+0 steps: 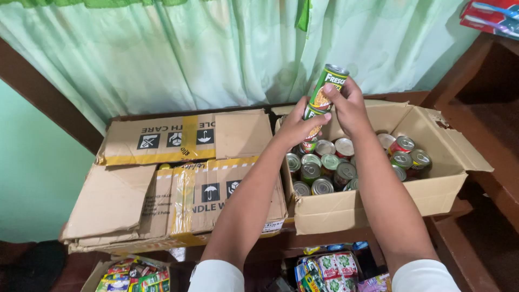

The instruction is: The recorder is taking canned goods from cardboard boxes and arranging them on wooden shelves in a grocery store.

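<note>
Both hands are raised over the open box (373, 208) at the right, sharing two tall cans. The right hand (348, 105) has its grip closed around the upper can (327, 86), a green and yellow one tilted with its silver top toward the far right. The left hand (294, 127) is closed on the lower can (312, 130), which sits just under the upper one; fingers cover most of it, so its label is hard to make out, and whether the two cans touch cannot be told. In the box below stand many short cans (324, 167) with silver lids and green or red sides; the forearms hide the middle of them, and the box wall hides their lower parts. To the left lies a flattened box (178, 184) with yellow tape, its flaps folded over so that whatever is inside stays unseen but for a small gap. Behind hangs a pale green curtain (216, 48). At the near edge, coloured packets (330, 270) are cut off by the frame, as are the white sleeves (216, 276)
</note>
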